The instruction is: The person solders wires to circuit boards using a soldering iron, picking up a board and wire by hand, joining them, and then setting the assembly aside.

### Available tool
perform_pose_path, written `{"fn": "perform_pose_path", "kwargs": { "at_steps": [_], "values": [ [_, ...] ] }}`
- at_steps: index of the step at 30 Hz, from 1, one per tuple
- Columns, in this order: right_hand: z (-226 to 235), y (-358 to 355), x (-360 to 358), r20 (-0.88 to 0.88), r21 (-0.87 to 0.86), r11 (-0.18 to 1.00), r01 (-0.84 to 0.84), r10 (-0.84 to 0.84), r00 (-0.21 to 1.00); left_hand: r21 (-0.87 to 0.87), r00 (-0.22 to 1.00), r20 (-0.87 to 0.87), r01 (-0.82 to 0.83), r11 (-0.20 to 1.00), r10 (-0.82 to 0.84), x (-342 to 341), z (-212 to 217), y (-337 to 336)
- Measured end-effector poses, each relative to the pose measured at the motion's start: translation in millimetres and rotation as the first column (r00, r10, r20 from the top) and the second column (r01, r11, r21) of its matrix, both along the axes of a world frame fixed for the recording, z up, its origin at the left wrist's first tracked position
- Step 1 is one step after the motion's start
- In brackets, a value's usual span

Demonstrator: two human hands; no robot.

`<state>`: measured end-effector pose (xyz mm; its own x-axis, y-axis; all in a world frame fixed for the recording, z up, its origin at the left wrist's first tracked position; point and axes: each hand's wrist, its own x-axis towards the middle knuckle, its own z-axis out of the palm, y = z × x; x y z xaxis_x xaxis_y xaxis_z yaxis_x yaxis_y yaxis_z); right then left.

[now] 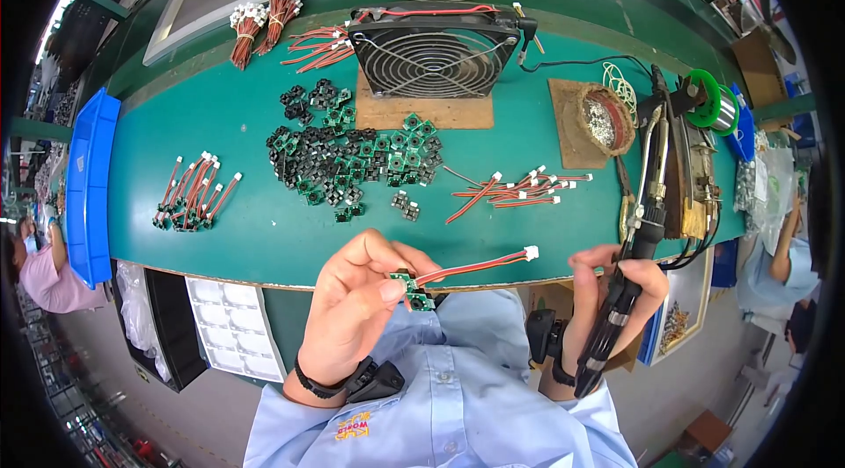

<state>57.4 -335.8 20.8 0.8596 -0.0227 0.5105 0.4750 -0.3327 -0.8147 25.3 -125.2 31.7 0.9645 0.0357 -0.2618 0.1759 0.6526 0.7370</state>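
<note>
My left hand (343,301) is closed, pinching a small green circuit board (420,300) between thumb and fingers. From the board a red and dark wire lead (480,267) runs to the right, ending in a white connector. Around the black handle of a soldering iron (615,314) my right hand (649,278) is closed; the iron slants upward beside the bench's front edge. Both hands are just before the green bench (290,257). A pile of small green and black boards (352,156) lies beyond my left hand, and loose wire leads (519,191) lie beyond and between my hands.
A black fan (436,59) stands at the back. Wired boards (194,200) lie at left, near a blue tray (91,186). At right are a round bowl (605,120) of metal scraps and a green solder spool (709,103). Bundled leads (249,32) lie at back left.
</note>
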Motion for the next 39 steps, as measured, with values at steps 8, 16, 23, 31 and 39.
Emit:
{"fn": "perform_pose_path", "kwargs": {
  "at_steps": [8,16,23,31,39],
  "values": [
    [10.0,15.0,-7.5,-0.093,0.139,0.929,-0.344,0.358,0.929,0.066,0.99,0.126,0.06,0.996,-0.068,-6.0,-0.8,3.0],
    [17.8,30.4,-5.7,-0.175,0.063,0.883,-0.466,0.469,0.866,0.187,0.999,0.038,-0.021,0.982,0.014,-4.1,11.9,-8.5],
    [17.4,34.4,-7.8,-0.263,0.195,0.854,-0.482,0.519,0.813,0.032,0.996,0.001,0.09,0.995,-0.09,1.9,4.7,-8.1],
    [23.0,39.5,-6.7,-0.312,0.324,0.812,-0.486,0.577,0.755,-0.462,0.917,0.114,0.389,0.797,-0.382,7.1,-28.3,2.1],
    [26.2,40.1,-2.1,-0.294,0.308,0.809,-0.501,0.581,0.759,-0.41,0.931,0.117,0.363,0.837,-0.346,4.3,-25.5,-3.7]
  ]
}}
